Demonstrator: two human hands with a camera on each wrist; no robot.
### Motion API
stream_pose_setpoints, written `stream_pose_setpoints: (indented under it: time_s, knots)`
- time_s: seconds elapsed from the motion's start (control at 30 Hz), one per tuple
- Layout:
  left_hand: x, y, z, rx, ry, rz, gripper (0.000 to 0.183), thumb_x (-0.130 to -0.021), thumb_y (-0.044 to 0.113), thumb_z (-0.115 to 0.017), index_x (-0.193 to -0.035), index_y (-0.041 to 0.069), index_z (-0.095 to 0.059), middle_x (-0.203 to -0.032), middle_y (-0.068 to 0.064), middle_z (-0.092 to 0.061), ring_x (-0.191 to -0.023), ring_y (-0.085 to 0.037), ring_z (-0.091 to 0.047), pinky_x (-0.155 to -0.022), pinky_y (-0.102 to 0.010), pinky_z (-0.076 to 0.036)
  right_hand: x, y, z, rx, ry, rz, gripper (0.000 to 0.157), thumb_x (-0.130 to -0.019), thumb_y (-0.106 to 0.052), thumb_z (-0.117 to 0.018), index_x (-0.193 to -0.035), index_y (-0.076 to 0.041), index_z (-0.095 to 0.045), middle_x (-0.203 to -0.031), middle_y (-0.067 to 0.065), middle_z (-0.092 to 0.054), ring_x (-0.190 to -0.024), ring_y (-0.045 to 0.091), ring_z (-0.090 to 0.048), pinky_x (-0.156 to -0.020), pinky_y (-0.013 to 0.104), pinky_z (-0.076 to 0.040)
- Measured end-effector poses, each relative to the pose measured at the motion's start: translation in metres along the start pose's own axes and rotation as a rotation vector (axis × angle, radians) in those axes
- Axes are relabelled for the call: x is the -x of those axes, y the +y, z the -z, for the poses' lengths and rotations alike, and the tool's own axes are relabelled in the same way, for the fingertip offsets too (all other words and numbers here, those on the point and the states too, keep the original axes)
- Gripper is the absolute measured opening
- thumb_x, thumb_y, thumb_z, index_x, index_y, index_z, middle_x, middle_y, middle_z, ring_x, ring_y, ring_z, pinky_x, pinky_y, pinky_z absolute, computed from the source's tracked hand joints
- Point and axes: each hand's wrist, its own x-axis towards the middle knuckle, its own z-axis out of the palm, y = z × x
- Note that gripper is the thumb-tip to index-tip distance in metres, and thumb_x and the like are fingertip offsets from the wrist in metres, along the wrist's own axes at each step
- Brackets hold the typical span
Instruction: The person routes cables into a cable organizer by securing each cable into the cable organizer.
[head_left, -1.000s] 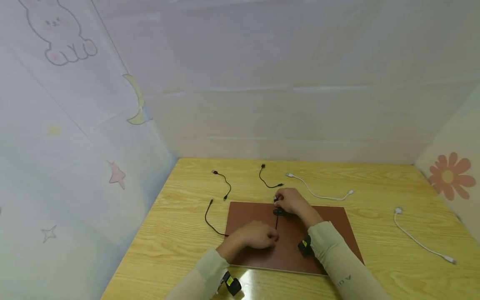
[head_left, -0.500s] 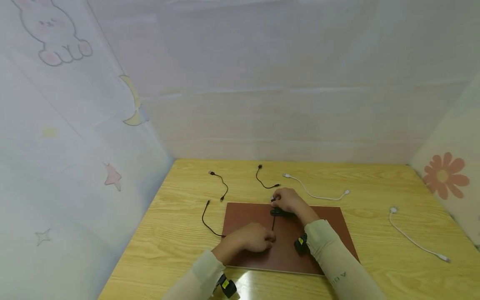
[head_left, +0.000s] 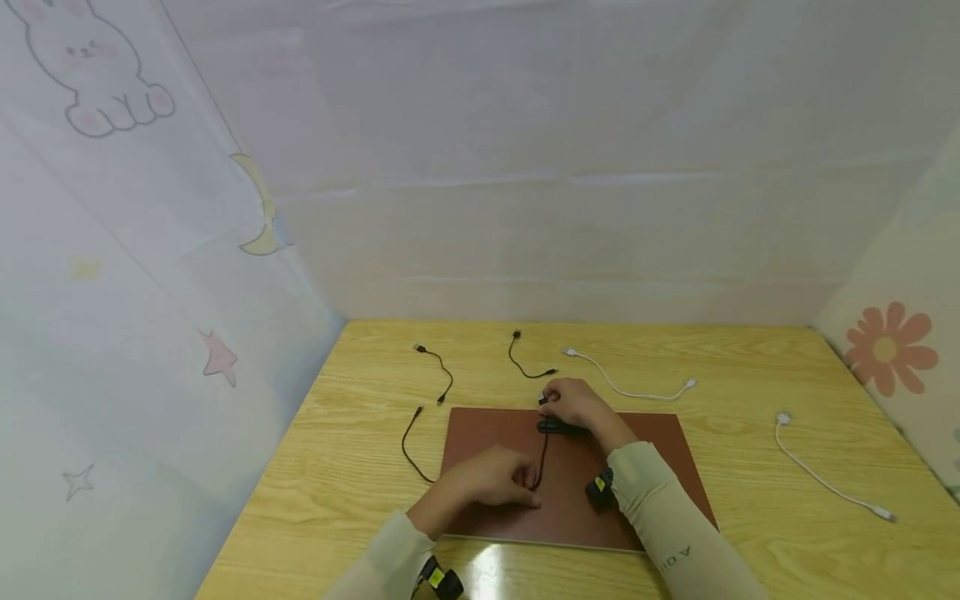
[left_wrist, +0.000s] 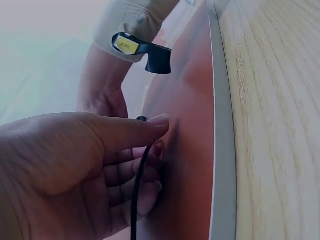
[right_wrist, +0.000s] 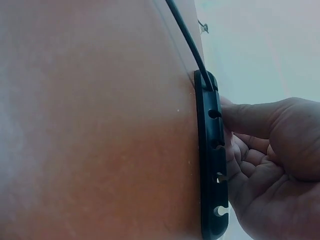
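Note:
A black cable organizer (head_left: 561, 427) with a row of notches lies near the back of the brown mat (head_left: 637, 467). A black USB cable (head_left: 543, 458) passes through its end notch, as the right wrist view shows. My right hand (head_left: 581, 404) pinches the cable near its plug (head_left: 542, 398), just behind the organizer. Over the mat's left half, my left hand (head_left: 491, 477) has thumb and fingers apart. The cable (left_wrist: 139, 182) runs between its thumb and loosely bent fingers. Another length of black cable (head_left: 405, 446) emerges left of that hand; the part beneath is hidden.
Two short black cables (head_left: 448, 371) (head_left: 517, 358) lie behind the mat on the wooden table (head_left: 330, 467). A white cable (head_left: 615, 382) is at the back right, and another white cable (head_left: 817, 475) at the right. Patterned sheets (head_left: 525, 250) enclose the table's back and sides.
My left thumb has parted from the fingers and the hand has shifted slightly left. The cable stretch beside it now curves instead of running straight. The right hand keeps its hold.

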Motion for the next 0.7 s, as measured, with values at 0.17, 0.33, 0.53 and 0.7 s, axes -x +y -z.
stream_pose_setpoints:
  time_s: [0.17, 0.33, 0.53, 0.7]
  knots:
    - [0.006, -0.004, 0.004, -0.012, 0.044, -0.011, 0.024, -0.097, 0.038, -0.07, -0.08, 0.023, -0.064, -0.068, 0.013, -0.056, -0.059, -0.003, -0.049, -0.056, -0.021, -0.041, 0.0, 0.001, -0.001, -0.004, 0.011, 0.001, 0.015, -0.097, -0.019, -0.069, -0.092, -0.009, -0.06, -0.081, 0.004, -0.055, -0.071, 0.018, -0.047, -0.065, 0.034, -0.037]
    - [0.012, -0.011, 0.013, 0.024, 0.097, 0.021, 0.018, -0.098, 0.036, -0.068, -0.087, 0.023, -0.071, -0.076, 0.015, -0.063, -0.066, -0.001, -0.055, -0.062, -0.022, -0.046, 0.0, 0.002, 0.0, -0.011, 0.016, 0.016, 0.015, -0.097, -0.02, -0.07, -0.093, -0.009, -0.061, -0.084, 0.004, -0.059, -0.073, 0.019, -0.05, -0.067, 0.034, -0.039]
    - [0.015, -0.024, 0.025, 0.018, 0.178, 0.066, 0.014, -0.099, 0.032, -0.067, -0.097, 0.019, -0.071, -0.088, 0.01, -0.067, -0.077, -0.003, -0.06, -0.068, -0.025, -0.05, 0.001, 0.001, 0.0, -0.018, 0.019, 0.007, 0.014, -0.097, -0.02, -0.07, -0.095, -0.009, -0.063, -0.087, 0.004, -0.061, -0.075, 0.019, -0.051, -0.068, 0.034, -0.04]
    - [0.015, -0.038, 0.035, 0.062, 0.246, 0.145, 0.014, -0.1, 0.03, -0.066, -0.102, 0.017, -0.066, -0.089, 0.006, -0.066, -0.075, -0.008, -0.06, -0.064, -0.029, -0.05, 0.001, 0.001, -0.001, -0.017, 0.013, -0.004, 0.015, -0.097, -0.02, -0.07, -0.092, -0.009, -0.061, -0.084, 0.004, -0.058, -0.073, 0.019, -0.049, -0.067, 0.035, -0.038]
